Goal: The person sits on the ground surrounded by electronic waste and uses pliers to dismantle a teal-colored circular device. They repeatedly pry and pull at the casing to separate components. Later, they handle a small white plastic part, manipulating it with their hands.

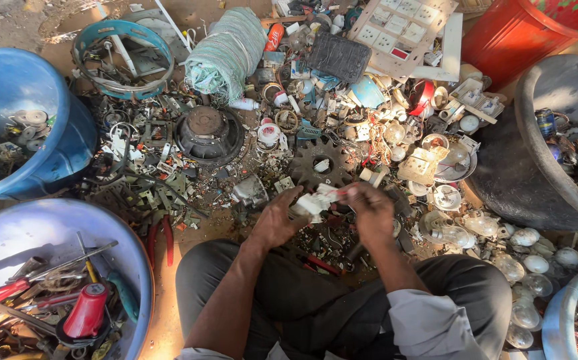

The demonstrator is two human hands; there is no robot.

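Gripping the small white plastic fitting point(314, 202), your left hand point(277, 220) and right hand point(371, 212) close on opposite ends; it looks light, stiff, brittle.

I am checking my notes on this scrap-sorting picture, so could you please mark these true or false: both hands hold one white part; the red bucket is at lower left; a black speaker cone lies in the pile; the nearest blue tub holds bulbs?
1. Left hand and right hand hold one white plastic part. True.
2. Red plastic bucket at lower left. False: upper right.
3. Round black speaker cone lies in the pile. True.
4. Nearest blue plastic tub holds bulbs. False: hand tools.
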